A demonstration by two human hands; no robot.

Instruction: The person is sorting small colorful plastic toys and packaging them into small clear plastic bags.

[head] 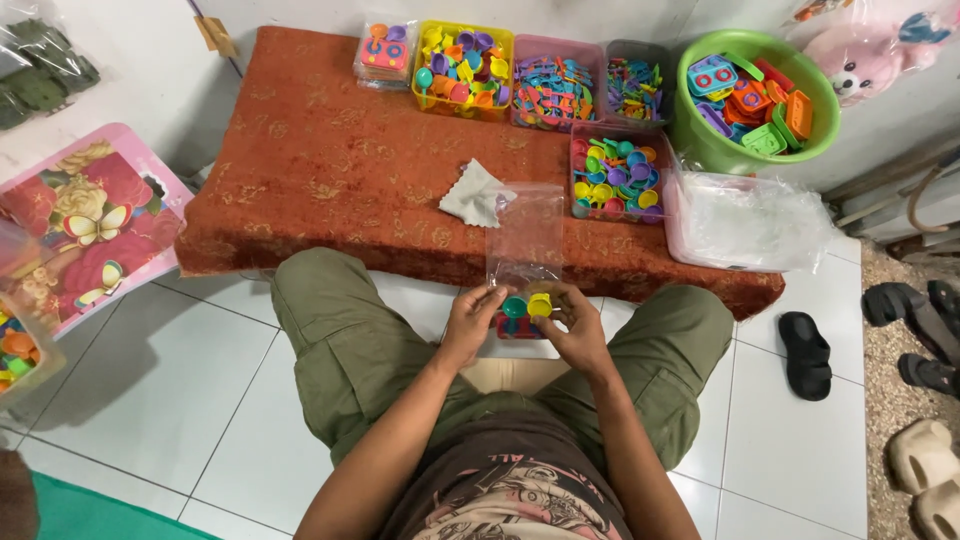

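Clear bag (524, 238) held upright between left hand (472, 322) and right hand (575, 325), both pinched shut; toy spoons (527, 306) apparently at bag's near end.

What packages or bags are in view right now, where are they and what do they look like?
Clear plastic bag: upright, held by left hand and right hand, small coloured toy pieces at its base.
Stack of clear bags: in pink tub, right of the rug.
Wrapped green items: top left, clear film.

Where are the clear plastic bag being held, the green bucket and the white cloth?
Clear plastic bag (524, 235), head view, on its flat middle.
Green bucket (712, 150), head view, on its front wall.
White cloth (476, 196), head view, on its crumpled middle.
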